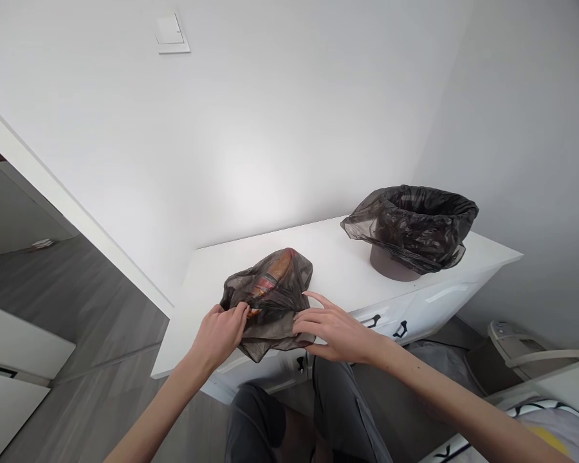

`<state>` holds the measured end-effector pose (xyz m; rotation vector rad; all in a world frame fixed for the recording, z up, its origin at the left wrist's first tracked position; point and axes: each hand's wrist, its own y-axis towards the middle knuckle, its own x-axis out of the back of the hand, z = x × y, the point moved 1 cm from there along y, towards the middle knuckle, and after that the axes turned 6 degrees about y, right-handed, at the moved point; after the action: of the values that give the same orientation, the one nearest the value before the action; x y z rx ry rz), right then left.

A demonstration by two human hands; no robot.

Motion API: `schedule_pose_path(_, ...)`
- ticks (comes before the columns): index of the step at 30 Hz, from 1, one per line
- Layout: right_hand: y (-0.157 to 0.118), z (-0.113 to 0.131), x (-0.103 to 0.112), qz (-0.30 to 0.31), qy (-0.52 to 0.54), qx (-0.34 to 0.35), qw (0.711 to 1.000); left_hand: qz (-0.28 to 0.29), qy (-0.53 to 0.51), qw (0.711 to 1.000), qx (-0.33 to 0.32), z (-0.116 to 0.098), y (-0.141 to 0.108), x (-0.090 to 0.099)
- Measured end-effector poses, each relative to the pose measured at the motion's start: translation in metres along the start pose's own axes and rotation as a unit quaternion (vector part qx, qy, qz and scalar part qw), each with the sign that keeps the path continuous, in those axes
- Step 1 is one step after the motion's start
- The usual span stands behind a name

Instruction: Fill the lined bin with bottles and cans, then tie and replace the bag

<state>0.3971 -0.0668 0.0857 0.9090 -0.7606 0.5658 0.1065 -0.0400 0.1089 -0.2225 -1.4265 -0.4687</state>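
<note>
A thin, see-through black plastic bag (296, 280) lies near the front edge of the white cabinet top, with a red and orange wrapped item (270, 276) showing through it. My left hand (226, 328) pinches the bag's left side, fingers closed on the plastic. On the right side of the bag, my right hand (330, 325) has its fingers spread, the fingertips touching the film. The bag's front part hangs past the cabinet edge between my hands.
A brown bin (393, 263) lined with a black bag (415, 225) stands on the cabinet top (338, 263) at the right. Behind is a wall with a light switch (171, 31). A beige container with a handle (521, 350) sits low at the right.
</note>
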Motion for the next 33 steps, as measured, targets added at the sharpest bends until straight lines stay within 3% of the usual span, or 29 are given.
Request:
schedule_pose_path(3,-0.001,-0.004,-0.004,-0.007,0.017,0.000,1.000,-0.019,0.078,0.996,0.030,-0.001,0.002,0.004)
schedule_pose_path(8,0.004,-0.009,-0.011,-0.041,0.006,-0.014,0.999,-0.043,0.061,0.997,0.016,-0.009,0.017,0.007)
schedule_pose_path(13,0.021,-0.025,-0.036,-0.126,-0.034,-0.115,0.985,-0.023,0.038,0.998,0.034,-0.016,0.042,-0.003)
schedule_pose_path(17,0.032,-0.045,-0.054,-0.119,-0.032,-0.157,0.980,0.002,0.065,0.997,0.048,-0.016,0.060,-0.018)
schedule_pose_path(22,0.034,-0.067,-0.063,-0.171,-0.005,-0.202,0.964,-0.032,0.042,0.995,0.079,0.007,0.058,-0.036)
schedule_pose_path(25,0.031,-0.077,-0.065,-0.218,0.027,-0.222,0.950,-0.066,-0.087,0.988,0.109,0.030,0.042,-0.025)
schedule_pose_path(27,0.028,-0.084,-0.066,-0.237,0.052,-0.230,0.942,-0.052,-0.215,0.965,0.142,0.042,0.027,-0.009)
schedule_pose_path(29,0.026,-0.090,-0.068,-0.244,0.077,-0.236,0.937,-0.039,-0.346,0.920,0.179,0.050,0.011,0.009)
schedule_pose_path(31,0.024,-0.095,-0.071,-0.243,0.100,-0.241,0.934,-0.077,-0.446,0.868,0.203,0.054,-0.004,0.021)
schedule_pose_path(33,0.022,-0.099,-0.073,-0.245,0.120,-0.247,0.930,-0.151,-0.496,0.826,0.221,0.058,-0.015,0.025)
